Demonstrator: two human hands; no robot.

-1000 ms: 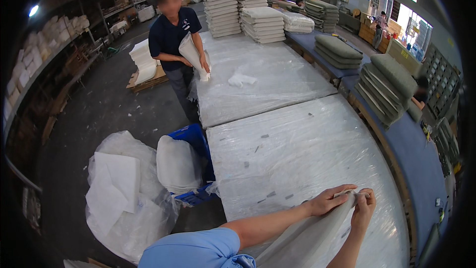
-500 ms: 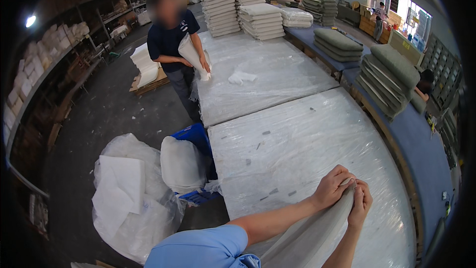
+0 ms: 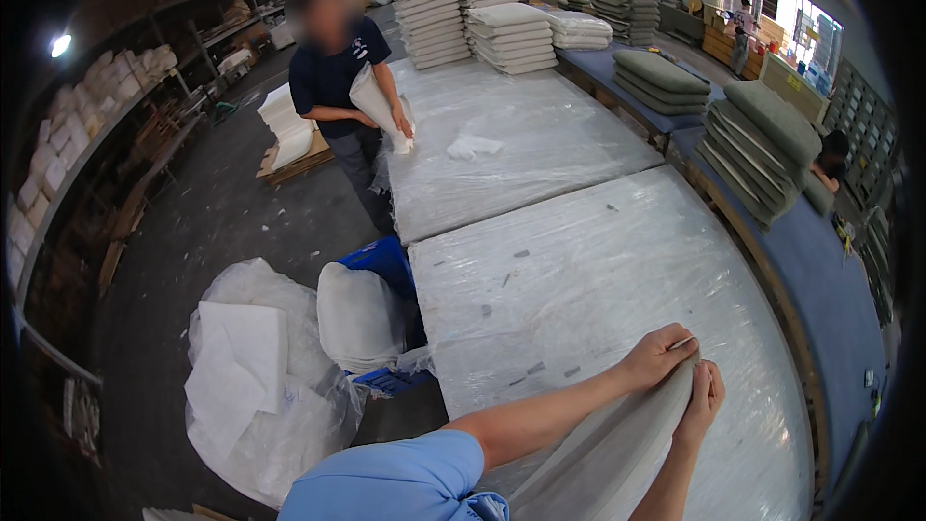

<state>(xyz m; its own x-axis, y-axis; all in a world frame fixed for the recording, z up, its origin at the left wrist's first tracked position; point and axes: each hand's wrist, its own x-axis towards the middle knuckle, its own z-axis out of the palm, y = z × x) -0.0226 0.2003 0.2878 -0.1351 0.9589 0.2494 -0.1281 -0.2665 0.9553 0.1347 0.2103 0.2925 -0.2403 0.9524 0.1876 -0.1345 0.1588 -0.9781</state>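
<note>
You hold the grey cover (image 3: 617, 444) at 5 o'clock on the plastic-wrapped worktop (image 3: 598, 270). Your left hand (image 3: 659, 357) and right hand (image 3: 701, 401) pinch its top corner, fingers (image 3: 675, 345) clenched on the fabric, likely to keep the edge taut. Blue crate (image 3: 386, 265) sits at 9 o'clock.

Two plastic-covered tables (image 3: 540, 135) (image 3: 598, 289), one blue crate (image 3: 386, 265), two grey cushion stacks (image 3: 661, 77) (image 3: 762, 150), two hands (image 3: 658, 357) (image 3: 702, 400).
</note>
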